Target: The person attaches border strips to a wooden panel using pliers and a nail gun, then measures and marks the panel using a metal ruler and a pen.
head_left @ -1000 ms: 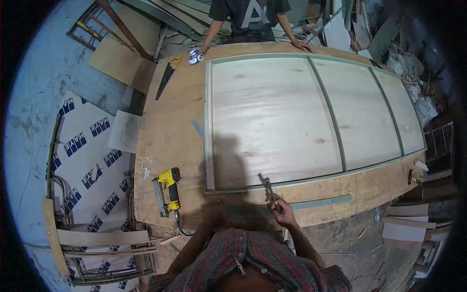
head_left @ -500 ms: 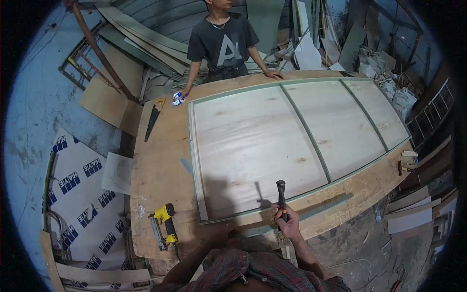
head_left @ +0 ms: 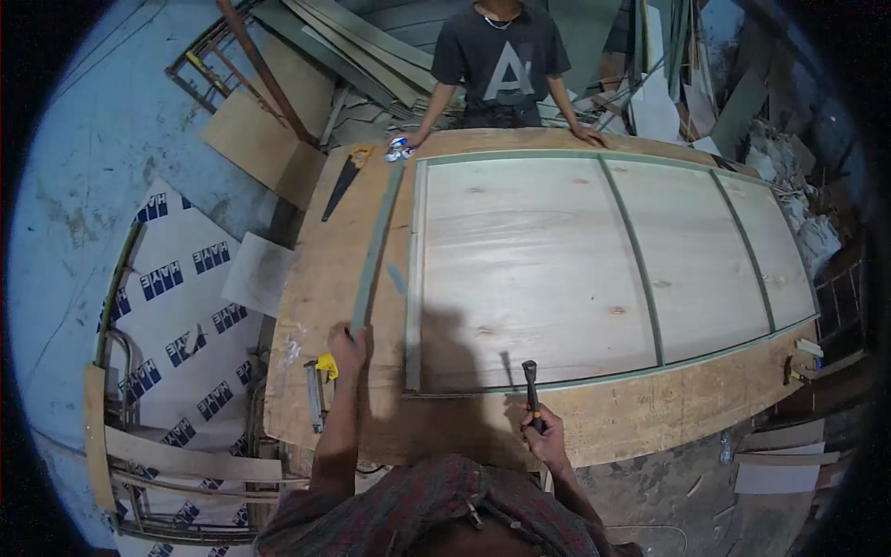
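My left grip point(head_left: 347, 351) clasped the near end of a long, flat, grey-green strip point(head_left: 376, 255), left of the pale, green-framed wooden panel point(head_left: 538, 269), probably for control. My right grip point(head_left: 546, 434) held a dark, orange-banded hammer point(head_left: 532, 395) by its handle, head pointing far.

Found left of the grip of the left hand point(head_left: 347, 351), on a white sheet point(head_left: 176, 290): one short word in dark blue block capitals, repeated in slanting rows, plainly legible. Found beyond the grip of the right hand point(head_left: 546, 434), on a co-worker's shirt point(head_left: 501, 67): one large pale capital letter, with a smaller mark at its right foot. Found ahead of the left grip, on a small blue-and-white pack point(head_left: 399, 149): markings too small to read.
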The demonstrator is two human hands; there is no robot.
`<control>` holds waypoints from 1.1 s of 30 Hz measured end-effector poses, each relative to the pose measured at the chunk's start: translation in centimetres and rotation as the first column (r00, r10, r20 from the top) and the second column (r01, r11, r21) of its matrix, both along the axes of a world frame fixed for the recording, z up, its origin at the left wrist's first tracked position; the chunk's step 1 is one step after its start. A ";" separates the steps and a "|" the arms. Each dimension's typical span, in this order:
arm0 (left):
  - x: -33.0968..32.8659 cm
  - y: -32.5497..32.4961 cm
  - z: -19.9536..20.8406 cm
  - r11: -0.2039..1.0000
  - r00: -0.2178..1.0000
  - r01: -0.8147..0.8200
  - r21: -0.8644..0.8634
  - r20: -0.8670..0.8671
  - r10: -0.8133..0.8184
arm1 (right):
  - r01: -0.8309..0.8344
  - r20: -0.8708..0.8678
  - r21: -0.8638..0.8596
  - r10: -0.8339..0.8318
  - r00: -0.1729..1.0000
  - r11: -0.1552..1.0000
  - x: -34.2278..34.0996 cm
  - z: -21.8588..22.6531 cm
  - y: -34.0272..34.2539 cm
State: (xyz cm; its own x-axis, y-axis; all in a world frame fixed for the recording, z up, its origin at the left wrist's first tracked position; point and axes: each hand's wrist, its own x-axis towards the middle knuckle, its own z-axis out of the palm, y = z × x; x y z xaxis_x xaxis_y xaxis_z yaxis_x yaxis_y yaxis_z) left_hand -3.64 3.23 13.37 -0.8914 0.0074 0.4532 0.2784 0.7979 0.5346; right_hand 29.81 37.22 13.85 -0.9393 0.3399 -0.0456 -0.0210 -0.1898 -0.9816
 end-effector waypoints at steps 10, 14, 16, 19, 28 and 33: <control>-9.7 5.6 3.7 0.897 0.943 0.315 0.310 -0.209 -0.259 | -0.076 0.085 0.156 0.063 0.994 0.985 -0.4 -1.2 2.2; -1.1 4.1 -3.0 0.889 0.884 0.306 0.340 0.244 -0.398 | -0.084 0.181 0.338 0.023 0.983 0.938 -0.8 -1.7 1.7; 3.7 1.8 -5.7 0.918 0.833 0.269 0.292 0.407 -0.374 | -0.073 0.145 0.373 0.020 0.989 0.925 -0.6 -1.7 1.4; 9.2 -1.6 -8.1 0.899 0.770 0.213 0.384 0.500 -0.396 | -0.355 0.457 0.533 0.092 0.885 0.768 -0.3 -1.2 0.8; 15.4 -3.2 -13.3 0.900 0.811 0.197 0.389 0.451 -0.372 | -0.700 0.644 0.713 0.362 0.675 0.037 -7.6 2.5 -3.2; 16.3 -1.6 -12.4 0.833 0.862 0.231 0.503 0.291 -0.414 | -0.522 0.686 0.722 0.368 0.628 -0.455 -14.6 5.1 -6.4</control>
